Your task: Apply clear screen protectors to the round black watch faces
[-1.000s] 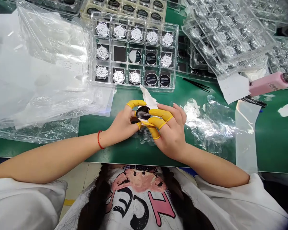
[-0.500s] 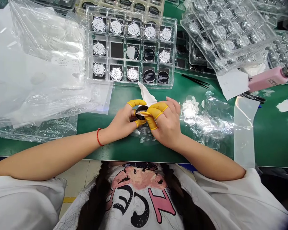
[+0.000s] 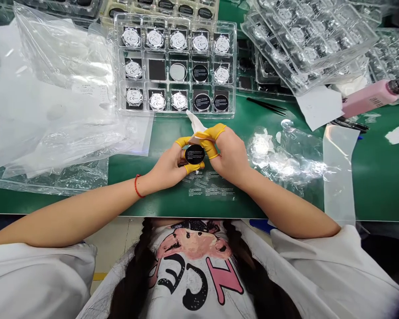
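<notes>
My left hand (image 3: 164, 167), with yellow finger cots, grips a round watch (image 3: 195, 154) by its edge. Small white lines of text show on its black face, which is turned upward. Just above and to the right, my right hand (image 3: 231, 155), also in yellow cots, pinches a small flat beige piece (image 3: 198, 138); its exact kind is unclear. Behind the fingers sticks up a crumpled white tissue-like scrap (image 3: 195, 121); whether the right hand grips it too is hidden. Below both hands, clear film with printed white text (image 3: 213, 189) lies on the green table.
Ahead stands a clear compartment tray (image 3: 233, 84) of watches, some silver-backed, some black-faced. Stacked trays (image 3: 306, 40), black tweezers (image 3: 266, 106) and a pink bottle (image 3: 365, 99) are at right, with crumpled clear film (image 3: 286, 155) nearer. Plastic bags (image 3: 53, 110) cover the left.
My right hand has lifted away from the watch face with the beige piece, uncovering the printed text. My left hand keeps its hold, and the watch now faces up more squarely.
</notes>
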Demonstrator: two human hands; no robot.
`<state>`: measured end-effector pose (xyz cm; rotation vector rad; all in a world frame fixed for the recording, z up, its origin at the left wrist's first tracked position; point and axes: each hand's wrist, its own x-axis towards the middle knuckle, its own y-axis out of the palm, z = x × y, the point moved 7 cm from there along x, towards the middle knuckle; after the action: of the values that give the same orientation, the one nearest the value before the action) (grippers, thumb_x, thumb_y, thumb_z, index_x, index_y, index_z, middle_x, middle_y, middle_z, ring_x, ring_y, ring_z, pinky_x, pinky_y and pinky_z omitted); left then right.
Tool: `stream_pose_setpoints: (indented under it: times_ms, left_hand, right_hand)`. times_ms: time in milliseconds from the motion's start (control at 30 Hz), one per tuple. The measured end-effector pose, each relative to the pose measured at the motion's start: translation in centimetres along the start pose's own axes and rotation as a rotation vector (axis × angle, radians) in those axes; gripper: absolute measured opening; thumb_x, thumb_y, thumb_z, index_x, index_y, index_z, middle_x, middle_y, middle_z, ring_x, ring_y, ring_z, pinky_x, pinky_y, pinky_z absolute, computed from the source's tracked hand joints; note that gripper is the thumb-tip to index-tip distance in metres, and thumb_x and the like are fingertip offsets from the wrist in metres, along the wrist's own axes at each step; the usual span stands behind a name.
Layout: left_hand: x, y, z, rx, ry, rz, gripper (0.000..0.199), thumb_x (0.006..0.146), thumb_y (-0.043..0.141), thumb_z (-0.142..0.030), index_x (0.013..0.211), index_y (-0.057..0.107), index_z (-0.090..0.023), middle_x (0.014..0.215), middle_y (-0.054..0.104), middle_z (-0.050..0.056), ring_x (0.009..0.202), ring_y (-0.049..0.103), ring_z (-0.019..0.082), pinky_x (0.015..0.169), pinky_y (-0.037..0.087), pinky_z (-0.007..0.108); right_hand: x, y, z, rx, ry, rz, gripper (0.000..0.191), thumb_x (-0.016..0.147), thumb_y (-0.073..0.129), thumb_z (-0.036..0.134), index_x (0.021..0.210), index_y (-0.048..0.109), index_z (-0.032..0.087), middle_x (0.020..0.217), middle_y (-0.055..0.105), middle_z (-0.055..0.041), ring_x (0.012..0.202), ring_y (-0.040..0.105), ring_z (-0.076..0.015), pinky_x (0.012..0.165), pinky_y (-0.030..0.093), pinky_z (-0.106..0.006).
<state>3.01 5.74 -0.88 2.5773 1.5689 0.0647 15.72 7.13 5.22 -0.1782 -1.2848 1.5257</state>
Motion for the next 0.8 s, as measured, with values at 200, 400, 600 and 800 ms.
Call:
stream_pose_setpoints:
  times_ms: [200, 400, 600, 800]
  left_hand:
    - [0.3, 0.1, -0.4, -0.087, -0.125, -0.012, 0.057, 0.077, 0.081, -0.022, 0.119, 0.043, -0.021, 0.088, 0.073, -0.002, 0.087, 0.078, 0.017, 0.084, 0.063, 0.031]
    - [0.3, 0.1, -0.7, -0.123, -0.146, -0.02, 0.059, 0.076, 0.081, -0.019, 0.119, 0.04, -0.021, 0.081, 0.073, -0.003, 0.082, 0.079, 0.016, 0.08, 0.063, 0.029]
    - [0.1, 0.3, -0.6, -0.093, -0.152, -0.006, 0.061, 0.077, 0.08, -0.021, 0.125, 0.042, -0.022, 0.081, 0.073, -0.003, 0.075, 0.076, 0.015, 0.075, 0.062, 0.031]
    - [0.2, -0.3, -0.9, -0.145, -0.153, -0.071, 0.08, 0.083, 0.074, -0.018, 0.147, 0.025, -0.018, 0.078, 0.073, -0.002, 0.074, 0.075, 0.016, 0.077, 0.061, 0.033]
  right_hand:
    - [0.6, -2.2, -5.9, 0.348, 0.441, 0.127, 0.026, 0.095, 0.055, 0.035, 0.118, 0.053, 0.024, 0.107, 0.068, -0.0056, 0.092, 0.065, -0.0217, 0.081, 0.055, -0.039]
    - [0.4, -2.6, -9.8, -0.155, 0.53, 0.346, 0.015, 0.087, 0.059, 0.022, 0.097, 0.07, 0.017, 0.109, 0.066, -0.0153, 0.112, 0.056, -0.0342, 0.096, 0.049, -0.054]
    - [-0.2, 1.0, -4.0, 0.671, 0.503, 0.314, 0.032, 0.092, 0.061, 0.051, 0.09, 0.069, 0.021, 0.093, 0.071, -0.0046, 0.09, 0.066, -0.0194, 0.088, 0.054, -0.038]
    - [3.4, 2.4, -2.8, 0.738, 0.483, 0.36, 0.032, 0.091, 0.066, 0.029, 0.12, 0.059, 0.019, 0.077, 0.062, 0.0016, 0.067, 0.058, -0.0121, 0.063, 0.05, -0.028]
